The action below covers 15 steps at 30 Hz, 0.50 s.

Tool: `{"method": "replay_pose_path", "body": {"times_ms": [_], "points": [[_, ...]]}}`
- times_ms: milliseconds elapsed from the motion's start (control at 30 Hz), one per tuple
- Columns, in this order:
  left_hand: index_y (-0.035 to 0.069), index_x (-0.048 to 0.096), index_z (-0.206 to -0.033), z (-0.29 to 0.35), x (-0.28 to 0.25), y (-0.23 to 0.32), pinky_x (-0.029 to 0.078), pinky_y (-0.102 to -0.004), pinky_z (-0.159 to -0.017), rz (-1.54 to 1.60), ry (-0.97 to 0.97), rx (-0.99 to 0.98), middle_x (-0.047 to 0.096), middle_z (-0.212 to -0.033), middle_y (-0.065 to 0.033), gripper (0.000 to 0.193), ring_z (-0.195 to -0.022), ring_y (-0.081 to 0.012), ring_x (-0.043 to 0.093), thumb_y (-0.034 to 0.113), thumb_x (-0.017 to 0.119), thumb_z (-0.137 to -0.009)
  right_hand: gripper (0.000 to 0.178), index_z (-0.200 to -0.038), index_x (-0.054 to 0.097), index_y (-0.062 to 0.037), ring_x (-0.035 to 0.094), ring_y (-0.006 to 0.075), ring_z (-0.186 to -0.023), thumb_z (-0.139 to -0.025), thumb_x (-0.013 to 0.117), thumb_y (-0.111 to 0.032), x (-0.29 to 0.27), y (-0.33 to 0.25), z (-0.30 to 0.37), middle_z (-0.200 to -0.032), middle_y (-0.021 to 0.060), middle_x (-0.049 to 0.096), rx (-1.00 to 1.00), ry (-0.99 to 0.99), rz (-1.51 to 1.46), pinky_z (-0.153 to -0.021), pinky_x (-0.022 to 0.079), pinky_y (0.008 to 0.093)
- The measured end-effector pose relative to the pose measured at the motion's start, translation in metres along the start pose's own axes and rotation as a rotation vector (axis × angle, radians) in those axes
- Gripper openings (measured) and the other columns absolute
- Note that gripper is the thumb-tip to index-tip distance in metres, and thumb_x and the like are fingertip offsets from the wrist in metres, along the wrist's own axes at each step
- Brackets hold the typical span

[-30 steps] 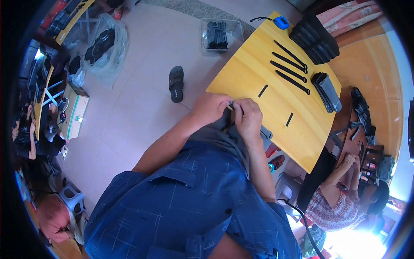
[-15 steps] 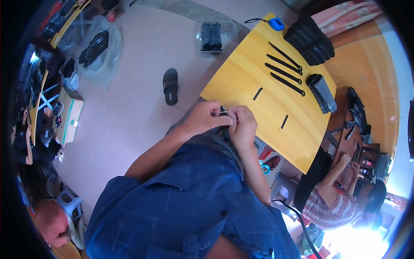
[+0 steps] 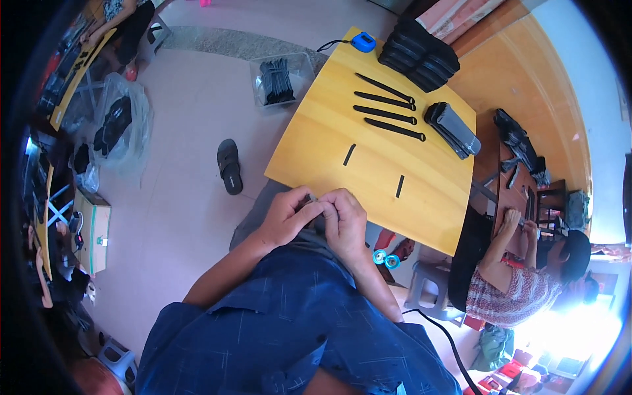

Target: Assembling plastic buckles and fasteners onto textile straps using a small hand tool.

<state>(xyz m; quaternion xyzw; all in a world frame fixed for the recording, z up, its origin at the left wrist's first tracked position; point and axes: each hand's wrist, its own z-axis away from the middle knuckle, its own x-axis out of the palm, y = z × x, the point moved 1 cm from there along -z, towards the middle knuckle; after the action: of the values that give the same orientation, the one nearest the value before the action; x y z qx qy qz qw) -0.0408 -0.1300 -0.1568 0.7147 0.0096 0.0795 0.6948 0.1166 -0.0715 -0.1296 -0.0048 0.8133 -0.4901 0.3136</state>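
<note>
Close together at the table's near-left edge, my left hand (image 3: 288, 216) and my right hand (image 3: 347, 222) meet over my lap, thumbs and fingers pinched. Between the fingertips a tiny dark bit shows, too covered to name. On the yellow table (image 3: 316, 145) just beyond lie two short black strips, a left one (image 3: 349, 155) and a right one (image 3: 400, 186). Farther back, several black straps with end rings (image 3: 388, 115) lie side by side. Neither hand touches them.
Dark folded stacks, one large (image 3: 419, 54) and one small (image 3: 453, 130), sit by a blue tape measure (image 3: 363, 42). A clear bin (image 3: 280, 82) and a slipper (image 3: 229, 166) are on the floor. A co-worker (image 3: 510, 289) sits at right; a black cable (image 3: 444, 336) runs beside me.
My view has shifted, so the table now sits farther left in it. My hands have drawn closer together, and the small dark piece seen between them earlier is now mostly covered.
</note>
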Motion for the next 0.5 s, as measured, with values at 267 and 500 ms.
{"method": "replay_pose_path", "body": {"times_ms": [267,500], "points": [[0.005,0.058,-0.103,-0.007,0.001,0.006,0.047,-0.0455,-0.061,-0.423,-0.117,0.275,0.062,-0.073,-0.0200,0.029,-0.068,-0.0419,0.064,0.034,0.062,-0.104,0.004,-0.098,0.062,-0.0017,0.065,0.0384,-0.084,-0.097,0.065,-0.005,-0.007,0.004,0.006,-0.090,0.0170,0.064,0.067,-0.019,-0.010,-0.074,0.053,0.0442],[0.004,0.060,-0.117,-0.010,0.002,0.003,0.051,-0.0461,-0.067,-0.543,-0.159,0.296,0.068,-0.087,-0.0217,0.027,-0.082,-0.0456,0.068,0.027,0.061,-0.104,0.007,-0.100,0.060,-0.0016,0.065,0.0375,-0.083,-0.102,0.061,-0.008,-0.004,0.016,0.010,-0.090,0.0176,0.064,0.150,-0.018,-0.122,-0.074,0.052,0.0427]]}}
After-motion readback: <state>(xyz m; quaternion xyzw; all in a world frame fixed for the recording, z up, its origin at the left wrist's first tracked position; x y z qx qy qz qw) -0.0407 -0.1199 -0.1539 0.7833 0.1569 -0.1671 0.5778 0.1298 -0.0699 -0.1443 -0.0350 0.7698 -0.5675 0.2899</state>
